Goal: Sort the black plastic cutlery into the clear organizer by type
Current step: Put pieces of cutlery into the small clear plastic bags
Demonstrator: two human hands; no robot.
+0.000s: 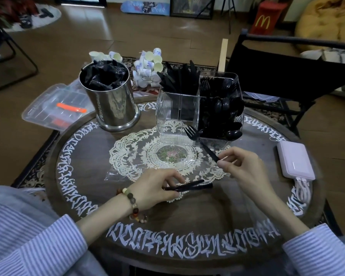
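Observation:
My right hand pinches the handle end of a black plastic fork, its tines pointing up and left toward the clear organizer. My left hand grips two black cutlery handles low over the lace doily; their heads are hidden in my palm. In the organizer, knives stand in the back left compartment, forks at the back right, and spoons fill the front right. The front left compartment looks empty.
A steel canister of black wrapped packets stands at the back left. An empty clear wrapper lies on the doily. A pink power bank with cable sits at the right. A clear plastic box overhangs the round table's left edge.

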